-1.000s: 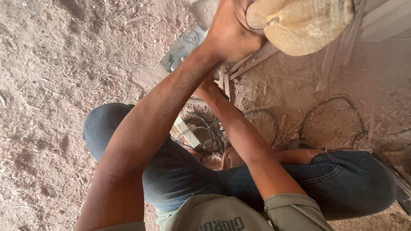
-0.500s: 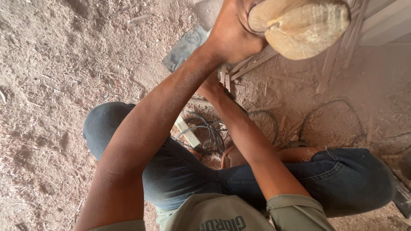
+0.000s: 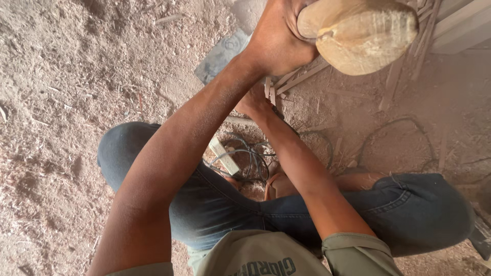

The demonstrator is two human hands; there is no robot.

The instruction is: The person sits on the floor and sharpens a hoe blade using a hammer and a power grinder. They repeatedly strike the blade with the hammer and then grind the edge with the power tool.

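Note:
My left hand (image 3: 276, 43) is raised near the top of the view and grips a rounded, pale carved wooden block (image 3: 360, 36) by its left end. My right hand (image 3: 254, 102) is lower, just beneath my left wrist, and its fingers are hidden by my left forearm. It is close to some thin wooden sticks (image 3: 269, 89), and a dark object (image 3: 280, 113) shows beside it. Whether it holds anything is unclear. I sit cross-legged in blue jeans (image 3: 409, 204) on a sawdust floor.
A white power strip (image 3: 223, 156) with a tangle of grey cables (image 3: 253, 161) lies between my legs. A flat grey piece (image 3: 220, 53) rests on the sawdust behind my left arm. Pale wooden boards (image 3: 460, 28) stand at the upper right. A thin cable loop (image 3: 388, 122) runs across the floor.
The block stays in my left hand, shifted very slightly in the view. My right hand remains under the left wrist. Nothing was taken up or let go.

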